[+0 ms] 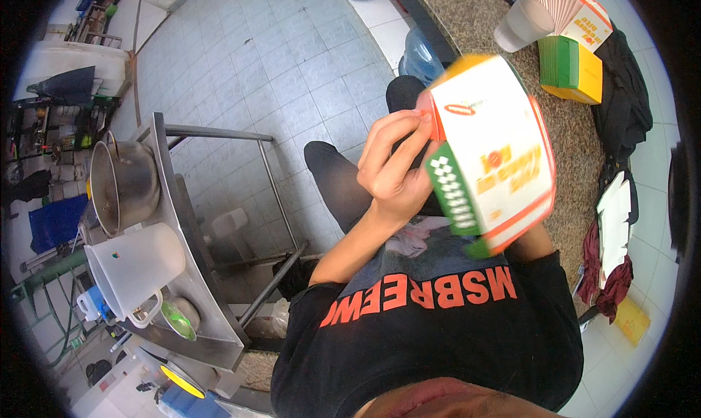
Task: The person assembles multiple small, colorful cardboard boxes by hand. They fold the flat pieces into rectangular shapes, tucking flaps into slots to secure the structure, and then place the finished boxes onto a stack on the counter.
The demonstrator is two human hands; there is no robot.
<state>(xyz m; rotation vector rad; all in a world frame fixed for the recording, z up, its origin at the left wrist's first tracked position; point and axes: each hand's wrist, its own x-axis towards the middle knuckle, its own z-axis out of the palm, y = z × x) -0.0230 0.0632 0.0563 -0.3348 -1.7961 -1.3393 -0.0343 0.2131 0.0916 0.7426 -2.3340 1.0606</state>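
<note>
A printed cardboard food carton [504, 137] in white, red, green and yellow is held up in front of my chest, tilted and blurred by motion. My left hand [398, 162] is closed at its left side, the fingertips pinching a red edge just above a green flap with white diamonds. The right forearm [531, 246] goes up behind the carton, which hides my right hand and its fingers.
On the granite counter to the right are a fanned stack of cartons [573, 16], a green and yellow stack [573, 71] and a translucent cup [523, 24]. A steel table [208, 272] at left bears a metal pot [125, 184] and a white pitcher [139, 265]. Blue water jugs [420, 53] stand beside the counter.
</note>
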